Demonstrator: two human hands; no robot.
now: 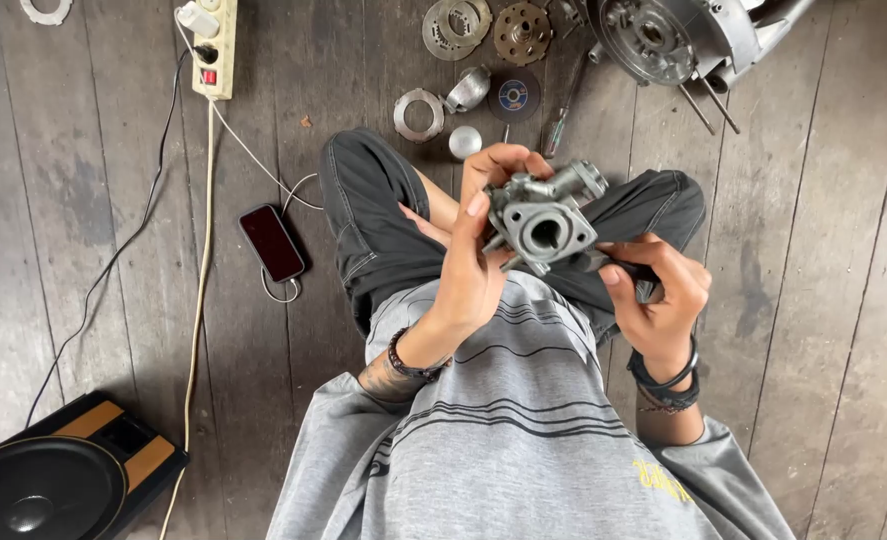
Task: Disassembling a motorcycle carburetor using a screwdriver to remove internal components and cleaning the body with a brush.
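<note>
Grey metal engine part with a round hole (545, 225) sits gripped in the left hand (473, 275), steady. Right hand (658, 300) at four o'clock closes around a dark tool handle (603, 263) to work on it.

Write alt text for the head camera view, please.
A seated person's left hand holds up a grey metal engine part while the right hand works a dark tool against it; phone and round metal parts lie on the plank floor.

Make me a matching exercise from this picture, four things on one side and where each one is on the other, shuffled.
Things:
1. carburetor
2. phone
3. power strip
4. speaker

Places:
A. bottom left corner of the floor
B. top of the floor, left of the metal discs
C. held in the left hand, right hand beside it
D. on the planks beside the person's knee, cable attached

Pairs: 1-C, 2-D, 3-B, 4-A
</note>
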